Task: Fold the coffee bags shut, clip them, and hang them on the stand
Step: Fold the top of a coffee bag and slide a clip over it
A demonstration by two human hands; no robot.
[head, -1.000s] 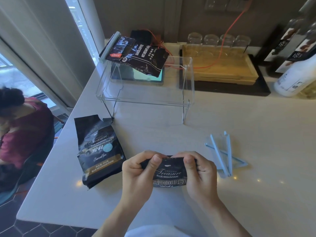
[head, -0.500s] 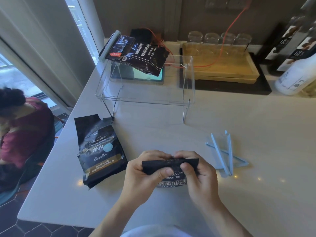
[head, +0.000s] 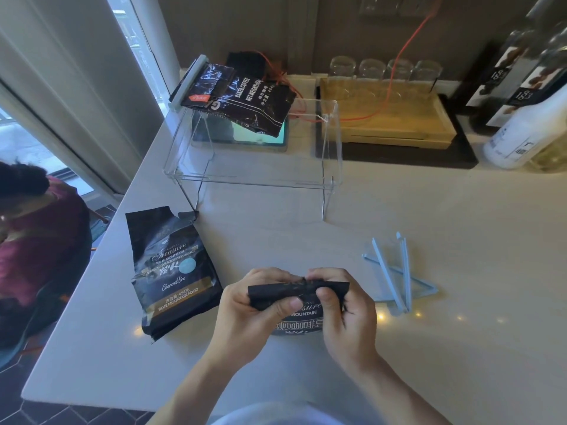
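Note:
I hold a black coffee bag (head: 299, 322) near the counter's front edge. My left hand (head: 248, 314) and my right hand (head: 346, 314) both pinch its folded-over top strip. A second black bag (head: 171, 271) lies flat on the counter to the left, its top open. A third bag (head: 242, 99) with a pale clip (head: 187, 82) along its top rests on the left end of the clear acrylic stand (head: 254, 176) further back. Several pale blue clips (head: 395, 271) lie in a loose pile to the right of my hands.
Behind the stand are a wooden tray (head: 395, 124) with upturned glasses, an orange cable, and a tablet under the stand. Bottles (head: 521, 130) stand at the back right. The counter's edge runs along the left; a person in red sits below it.
The bag's top has been folded down toward me, and the folded strip now covers part of the label. My hands stay in the same place.

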